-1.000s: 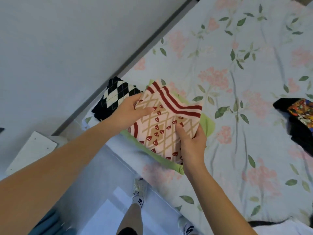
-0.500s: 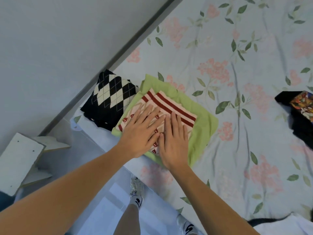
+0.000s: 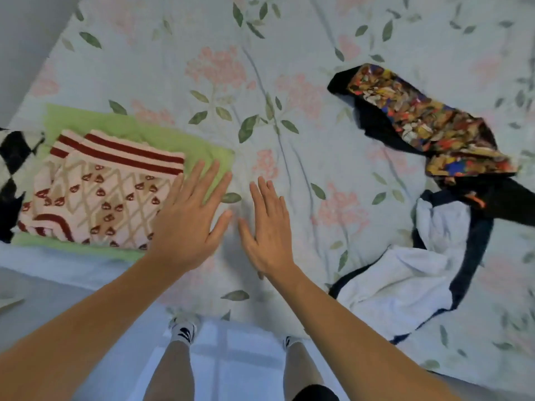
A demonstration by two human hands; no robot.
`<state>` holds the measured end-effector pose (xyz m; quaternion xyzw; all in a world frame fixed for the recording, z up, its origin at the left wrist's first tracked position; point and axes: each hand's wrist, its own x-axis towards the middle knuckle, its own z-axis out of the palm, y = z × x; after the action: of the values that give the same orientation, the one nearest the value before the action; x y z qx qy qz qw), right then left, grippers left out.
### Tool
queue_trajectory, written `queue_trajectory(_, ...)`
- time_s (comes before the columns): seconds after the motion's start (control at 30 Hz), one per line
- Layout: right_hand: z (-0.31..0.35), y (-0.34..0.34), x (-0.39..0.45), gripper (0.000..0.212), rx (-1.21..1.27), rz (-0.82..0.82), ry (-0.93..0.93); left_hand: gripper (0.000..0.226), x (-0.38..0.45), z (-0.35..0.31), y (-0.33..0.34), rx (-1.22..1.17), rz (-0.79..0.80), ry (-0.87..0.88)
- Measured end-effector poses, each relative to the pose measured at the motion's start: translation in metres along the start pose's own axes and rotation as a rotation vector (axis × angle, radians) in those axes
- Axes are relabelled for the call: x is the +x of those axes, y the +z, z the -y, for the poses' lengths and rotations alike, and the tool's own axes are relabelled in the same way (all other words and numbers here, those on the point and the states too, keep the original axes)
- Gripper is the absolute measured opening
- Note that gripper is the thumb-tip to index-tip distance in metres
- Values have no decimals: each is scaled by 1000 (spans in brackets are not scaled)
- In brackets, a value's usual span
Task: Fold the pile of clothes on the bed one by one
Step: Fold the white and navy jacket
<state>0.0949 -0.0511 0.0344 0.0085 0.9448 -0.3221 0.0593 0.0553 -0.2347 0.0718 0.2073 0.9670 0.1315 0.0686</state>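
A folded pink garment with red stripes and a tan diamond pattern (image 3: 98, 192) lies on a folded light green garment (image 3: 150, 137) at the left of the bed. A black and white argyle piece (image 3: 11, 160) sits at the far left edge. My left hand (image 3: 188, 221) is open, flat, just off the pink garment's right edge. My right hand (image 3: 267, 224) is open beside it, over bare sheet. On the right lie unfolded clothes: a black garment with a colourful print (image 3: 419, 123) and a white garment with dark trim (image 3: 405, 273).
The floral bed sheet (image 3: 289, 96) fills most of the view. The bed's near edge runs along the bottom, with my legs and white socks (image 3: 183, 331) on the floor below. A wall (image 3: 26, 30) borders the bed at top left.
Both hands have lifted off the folded pink garment and moved right. The view has swung right, bringing the unfolded clothes into sight.
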Motion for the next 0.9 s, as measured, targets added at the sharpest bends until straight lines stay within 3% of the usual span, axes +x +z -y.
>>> queue_trajectory(0.33,-262,-127,-122,74,-147,-67,332,66,57,-258,160,-100,212,213)
queue_trajectory(0.53,-383,-176,-164,89,-355,-96,537,83,71,-368,239,-239,520,371)
queue_trajectory(0.63,-419,-193,-178,93,-425,-127,572,88,72,-406,257,-217,553,331)
queue_trajectory(0.7,-434,-200,-183,96,-414,-179,626,88,77,-426,265,-363,574,175)
queue_trajectory(0.77,-442,-203,-185,93,-372,-205,705,77,86,-441,269,-555,645,-64)
queue_trajectory(0.8,-443,-204,-183,85,-336,-201,719,58,92,-446,272,-623,652,-144)
queue_trajectory(0.87,-443,-208,-178,56,-221,-207,693,11,102,-450,273,-683,590,-173)
queue_trajectory(0.9,-441,-211,-174,40,-156,-224,686,10,105,-448,270,-717,552,-166)
